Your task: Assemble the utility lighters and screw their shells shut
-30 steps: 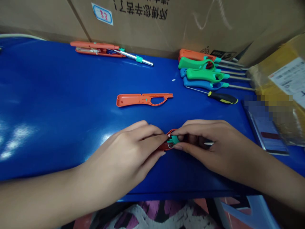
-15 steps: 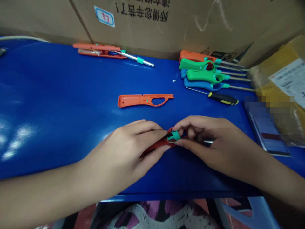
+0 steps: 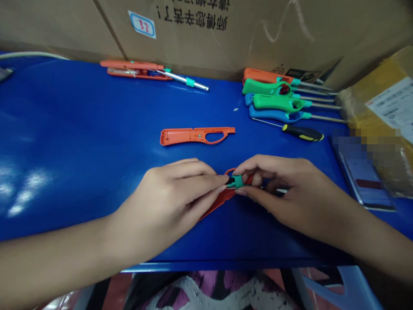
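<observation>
Both hands work close together above the worktop point(image 3: 80, 146), near its front edge. The left hand point(image 3: 182, 189) is nearly closed: the tips of its index finger and thumb pinch a small black part point(image 3: 230, 181). The right hand point(image 3: 279, 183) is partly closed, with its index finger and thumb gripping a teal collar point(image 3: 238, 181) from opposite sides; its other fingers curl inward. The collar adjoins the black part, above an orange casing half point(image 3: 219, 204) that lies obliquely beneath the hands and is partly hidden by them. A matching orange shell point(image 3: 177, 137) with a loop-shaped opening rests flat beyond the hands, inner side up. A screwdriver point(image 3: 301, 132) with a black-and-yellow handle lies at the right, just beside a row of lighters point(image 3: 274, 102). A phone point(image 3: 368, 185) lies near the right edge of the worktop.
</observation>
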The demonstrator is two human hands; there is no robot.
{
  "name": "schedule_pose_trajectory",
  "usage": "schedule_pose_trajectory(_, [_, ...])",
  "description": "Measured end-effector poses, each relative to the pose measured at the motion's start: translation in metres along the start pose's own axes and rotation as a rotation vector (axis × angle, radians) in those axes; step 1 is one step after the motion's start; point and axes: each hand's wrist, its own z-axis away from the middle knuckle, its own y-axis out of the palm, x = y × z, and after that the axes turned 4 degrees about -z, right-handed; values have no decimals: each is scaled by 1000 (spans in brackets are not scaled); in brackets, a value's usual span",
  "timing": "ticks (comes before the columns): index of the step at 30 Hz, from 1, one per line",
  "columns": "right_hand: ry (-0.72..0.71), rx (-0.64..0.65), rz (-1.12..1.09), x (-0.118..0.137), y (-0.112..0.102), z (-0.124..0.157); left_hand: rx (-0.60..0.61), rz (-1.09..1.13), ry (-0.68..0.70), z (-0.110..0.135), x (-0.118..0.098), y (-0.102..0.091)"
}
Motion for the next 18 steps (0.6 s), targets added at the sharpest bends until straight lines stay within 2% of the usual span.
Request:
schedule_pose_trajectory(12, [-42,19,4,-3,2,0,-64,21,-15,1,-2,2])
schedule_pose_trajectory(18, [-40,-3,4,-1,2,2,-139,54,-40,-4,-4,1])
